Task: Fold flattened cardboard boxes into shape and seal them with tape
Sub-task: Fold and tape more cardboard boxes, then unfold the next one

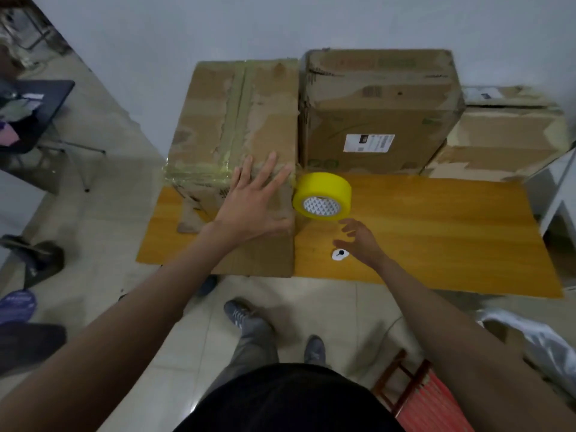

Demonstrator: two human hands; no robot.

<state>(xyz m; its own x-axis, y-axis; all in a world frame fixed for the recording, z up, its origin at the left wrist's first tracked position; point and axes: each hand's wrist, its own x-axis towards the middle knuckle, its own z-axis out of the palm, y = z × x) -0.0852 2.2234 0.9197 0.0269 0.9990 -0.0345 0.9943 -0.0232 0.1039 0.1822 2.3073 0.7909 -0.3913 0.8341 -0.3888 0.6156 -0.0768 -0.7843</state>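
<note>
Your left hand (253, 199) lies flat with fingers spread on the near edge of the taped cardboard box (230, 126), which sits on the far left part of the yellow board (436, 232) on the floor. Your right hand (358, 241) hovers just above the board with its fingers loosely curled and holding nothing, just near of the yellow tape roll (322, 196). The roll stands on its edge on the board, touching or nearly touching the box's right near corner, between your two hands. A second box (378, 110) with a white label stands just right of the taped one, and a third box (505, 135) lies further right. A small white tag (339, 254) lies on the board beside your right hand.
</note>
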